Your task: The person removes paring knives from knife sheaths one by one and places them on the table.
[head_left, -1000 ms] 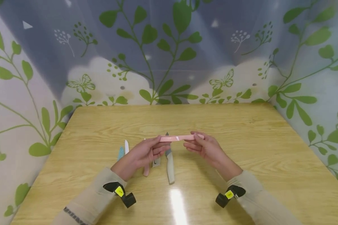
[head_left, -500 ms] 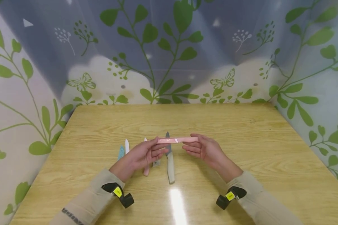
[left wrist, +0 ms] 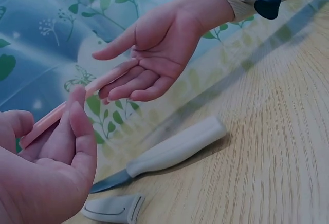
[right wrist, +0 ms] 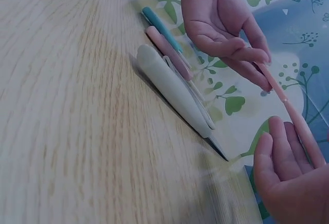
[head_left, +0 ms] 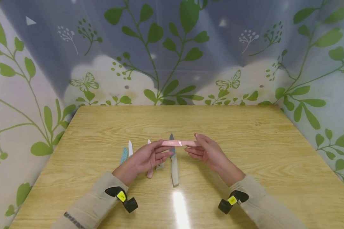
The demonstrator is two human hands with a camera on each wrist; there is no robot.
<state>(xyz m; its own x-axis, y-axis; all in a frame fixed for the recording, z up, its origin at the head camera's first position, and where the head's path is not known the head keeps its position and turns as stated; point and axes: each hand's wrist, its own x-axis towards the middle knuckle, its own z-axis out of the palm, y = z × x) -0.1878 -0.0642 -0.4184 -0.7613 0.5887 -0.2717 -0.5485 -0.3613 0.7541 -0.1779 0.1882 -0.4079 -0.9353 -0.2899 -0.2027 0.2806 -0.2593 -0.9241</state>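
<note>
A pink knife in its pink sheath (head_left: 170, 143) is held level above the table, handle (head_left: 189, 143) to the right. My left hand (head_left: 144, 159) pinches the sheath end between thumb and fingers. The handle lies across the fingers of my right hand (head_left: 209, 151), which are nearly straight, with the thumb raised off it; the left wrist view shows that palm open. Below, a knife with an off-white handle (head_left: 175, 171) and grey blade lies on the table. Its light grey sheath (left wrist: 113, 209) lies beside it, partly hidden by my left hand in the head view.
Left of the off-white knife lies a pink-handled knife (head_left: 150, 173), partly covered by my left hand. Further left are a white blade (head_left: 130, 148) and a teal sheath (head_left: 124, 155); a teal handle (right wrist: 160, 26) shows in the right wrist view. A leaf-patterned curtain (head_left: 172, 63) borders the wooden table.
My right thumb, on the handle a second ago, is now lifted away from it. The pink knife has dipped slightly and shifted a little left; my left hand keeps its pinch.
</note>
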